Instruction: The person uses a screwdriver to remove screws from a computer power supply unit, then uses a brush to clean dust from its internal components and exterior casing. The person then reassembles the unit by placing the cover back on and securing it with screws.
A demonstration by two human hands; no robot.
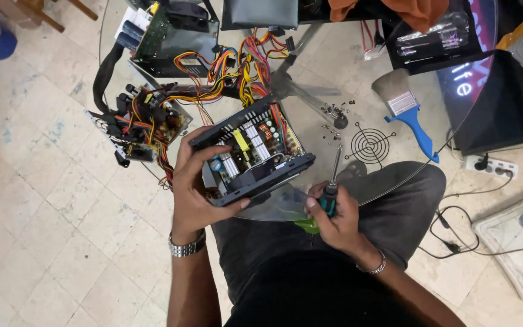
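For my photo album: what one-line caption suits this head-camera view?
Left hand steadies an opened power supply on a glass table; right hand holds a screwdriver.

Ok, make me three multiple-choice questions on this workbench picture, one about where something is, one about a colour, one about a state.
1. Where does the round black wire fan grille lie?
A. on the floor tiles
B. on the round glass table, left of the blue-handled paintbrush
C. inside the open power supply case

2. What colour is the paintbrush handle?
A. red
B. yellow
C. blue

3. What state is the black open power supply case in?
A. closed with its lid on
B. open, circuit board showing, held tilted by the left hand
C. lying flat, untouched

Answers: 1 B, it rests on the glass beside the brush. 2 C, the handle is plainly blue. 3 B, the board shows; the right hand holds the green-handled screwdriver.
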